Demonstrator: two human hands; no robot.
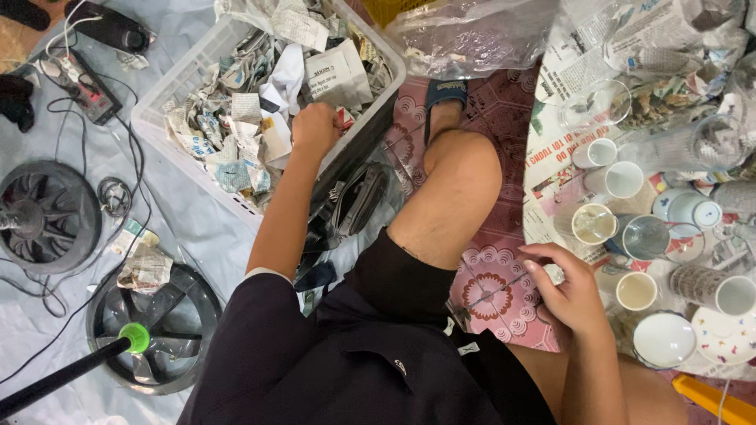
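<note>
Left hand (315, 128) fisted around crumpled newspaper scraps (236, 118) inside one white plastic basket (169, 90), right hand (571, 295) with fingers curled on a small object that cannot be made out, beside five small cups (622, 179), one saucer (720, 334), two fan parts (47, 216) on the floor

A white printed label sheet (337, 72) lies crumpled in the white basket (169, 94), near its far right corner. Beside the basket's right corner, a clear plastic bag (472, 35) lies on the floor.
</note>
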